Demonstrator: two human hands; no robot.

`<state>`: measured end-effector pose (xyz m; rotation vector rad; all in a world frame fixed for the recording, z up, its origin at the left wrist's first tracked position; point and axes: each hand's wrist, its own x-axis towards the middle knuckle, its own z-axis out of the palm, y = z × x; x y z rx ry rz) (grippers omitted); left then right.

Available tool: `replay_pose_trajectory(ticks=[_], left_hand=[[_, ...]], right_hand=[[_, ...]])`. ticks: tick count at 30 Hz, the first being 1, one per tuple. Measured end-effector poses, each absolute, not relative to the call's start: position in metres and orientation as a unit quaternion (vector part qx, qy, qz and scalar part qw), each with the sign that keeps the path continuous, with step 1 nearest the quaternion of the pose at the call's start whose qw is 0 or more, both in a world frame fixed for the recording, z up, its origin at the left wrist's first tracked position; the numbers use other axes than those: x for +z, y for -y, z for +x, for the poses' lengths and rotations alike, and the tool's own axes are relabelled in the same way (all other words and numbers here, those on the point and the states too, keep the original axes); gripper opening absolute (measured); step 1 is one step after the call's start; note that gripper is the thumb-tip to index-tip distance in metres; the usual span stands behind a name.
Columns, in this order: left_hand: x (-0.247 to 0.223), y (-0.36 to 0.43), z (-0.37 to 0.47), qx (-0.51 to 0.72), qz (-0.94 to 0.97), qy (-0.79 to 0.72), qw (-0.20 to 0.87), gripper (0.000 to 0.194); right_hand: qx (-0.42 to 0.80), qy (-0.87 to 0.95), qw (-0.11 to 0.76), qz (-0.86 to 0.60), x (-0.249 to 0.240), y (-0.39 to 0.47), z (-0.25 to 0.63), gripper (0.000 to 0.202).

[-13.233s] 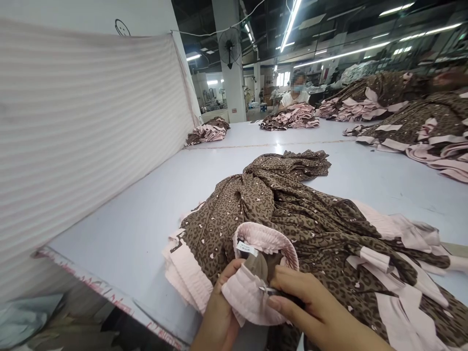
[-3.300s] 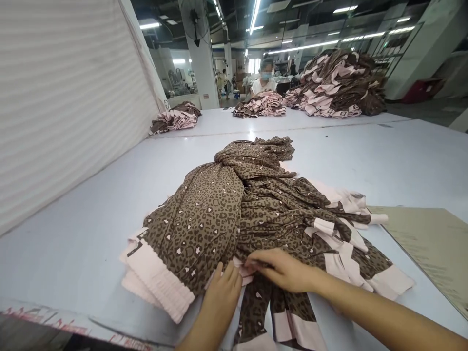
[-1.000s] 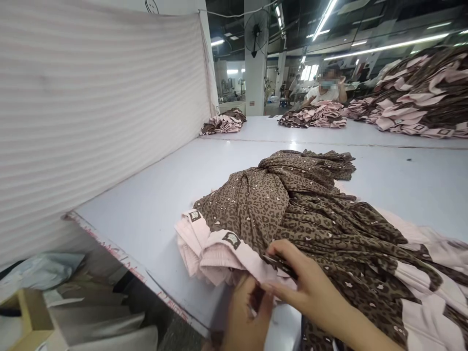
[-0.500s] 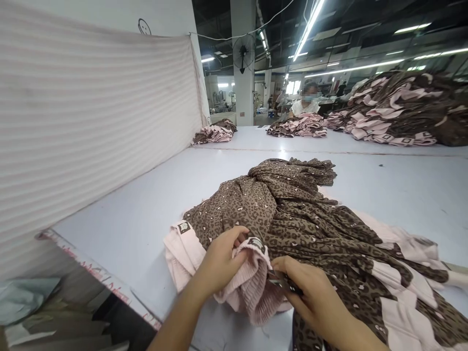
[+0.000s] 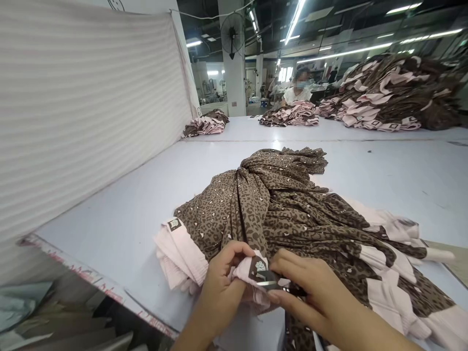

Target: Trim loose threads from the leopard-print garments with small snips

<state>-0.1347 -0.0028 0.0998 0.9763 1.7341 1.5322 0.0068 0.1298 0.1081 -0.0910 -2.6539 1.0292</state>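
Brown leopard-print garments (image 5: 300,219) with pink ribbed cuffs lie bunched on the pale table (image 5: 120,219). My left hand (image 5: 224,278) pinches a pink cuff (image 5: 243,269) that bears a dark label (image 5: 259,265) with a light print. Closed around small metal snips with black handles (image 5: 294,289), my right hand (image 5: 307,282) is at the right side of that cuff, fingertips beside the label. The metal blade lies across the cuff just below the label. Another pink cuff (image 5: 179,253) with a dark label rests to the left of my left hand.
A large heap of similar garments (image 5: 395,97) stands at the back right, with smaller piles (image 5: 290,114) (image 5: 208,123) along the far side. A person (image 5: 298,90) is behind the table. White fabric (image 5: 91,97) hangs at left; folded cloth lies below the table edge.
The held cuff has been turned and gathered, so its label now faces up between my hands. The snips' blade has come up against the cuff. The view has shifted slightly.
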Motion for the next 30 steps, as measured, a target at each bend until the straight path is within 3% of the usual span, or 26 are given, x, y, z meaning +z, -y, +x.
replay_pose_trajectory(ticks=[6, 11, 13, 16, 20, 25, 27, 30], left_hand=[[0.098, 0.004, -0.132, 0.590, 0.365, -0.648, 0.313, 0.030], [0.102, 0.002, -0.130, 0.660, 0.275, -0.620, 0.323, 0.015], [0.103, 0.000, -0.131, 0.688, 0.255, -0.599, 0.321, 0.015], [0.100, -0.001, -0.133, 0.707, 0.237, -0.572, 0.342, 0.017], [0.099, 0.000, -0.136, 0.684, 0.261, -0.598, 0.326, 0.014], [0.112, 0.008, -0.151, 0.561, 0.396, -0.708, 0.164, 0.016], [0.114, 0.007, -0.162, 0.515, 0.406, -0.719, 0.230, 0.010], [0.108, -0.004, -0.175, 0.493, 0.392, -0.700, 0.337, 0.035]], right_hand=[[0.297, 0.943, 0.148, -0.034, 0.107, -0.123, -0.001, 0.021], [0.398, 0.916, 0.055, 0.015, 0.123, -0.125, 0.009, 0.006], [0.437, 0.898, 0.028, 0.031, 0.124, -0.126, 0.013, 0.012], [0.460, 0.884, 0.084, 0.010, 0.109, -0.124, 0.012, 0.015], [0.387, 0.896, 0.208, -0.060, 0.079, -0.119, 0.001, 0.026], [0.483, 0.860, 0.154, -0.055, 0.077, -0.135, -0.009, 0.003], [0.530, 0.828, 0.162, -0.084, 0.082, -0.148, -0.011, 0.013], [0.557, 0.797, 0.202, -0.119, 0.085, -0.162, -0.016, 0.025]])
